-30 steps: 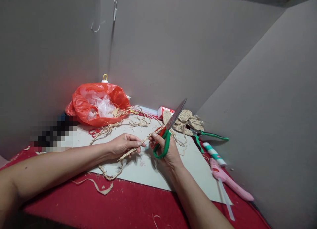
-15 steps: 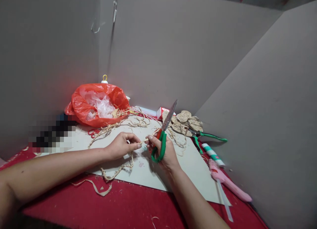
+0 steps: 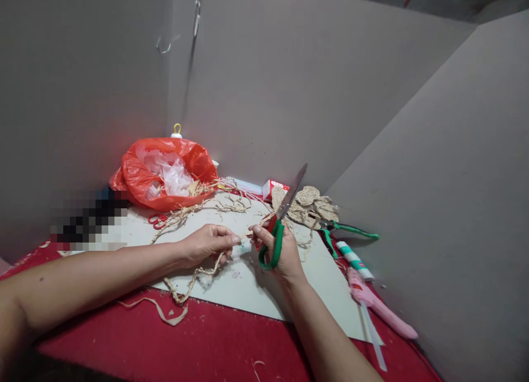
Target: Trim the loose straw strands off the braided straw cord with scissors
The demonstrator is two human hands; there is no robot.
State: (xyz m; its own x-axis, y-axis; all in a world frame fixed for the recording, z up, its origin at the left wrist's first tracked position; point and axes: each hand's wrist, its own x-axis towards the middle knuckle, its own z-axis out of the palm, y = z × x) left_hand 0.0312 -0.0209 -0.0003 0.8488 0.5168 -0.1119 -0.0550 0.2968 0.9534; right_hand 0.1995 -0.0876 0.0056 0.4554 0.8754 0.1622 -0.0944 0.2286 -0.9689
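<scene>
My left hand (image 3: 210, 244) pinches a twisted straw cord (image 3: 192, 284), its loose length looping down over the white board (image 3: 264, 294). Scissors (image 3: 278, 240) with green handles rest in my right hand (image 3: 288, 259), their blades pointing up and away to the right. The thumb and fingertips of that same hand also grip the cord, so a short stretch spans the gap between both hands. The blades look closed and stand clear of that stretch. Some of my right fingers are hidden behind the handles.
A red plastic bag (image 3: 132, 175) stands at the back left, straw strands (image 3: 177, 219) beside it. Coiled straw pieces (image 3: 308, 195), green-handled pliers (image 3: 355, 230), a striped roll (image 3: 354, 259) and a pink glue gun (image 3: 384, 307) lie rightward. Grey panels (image 3: 281, 84) enclose the red-covered table (image 3: 215, 338).
My right hand, with the scissors, has shifted slightly right, and the scissors tilt further right. The gap between my hands is slightly wider. My left fingers have straightened a bit along the cord.
</scene>
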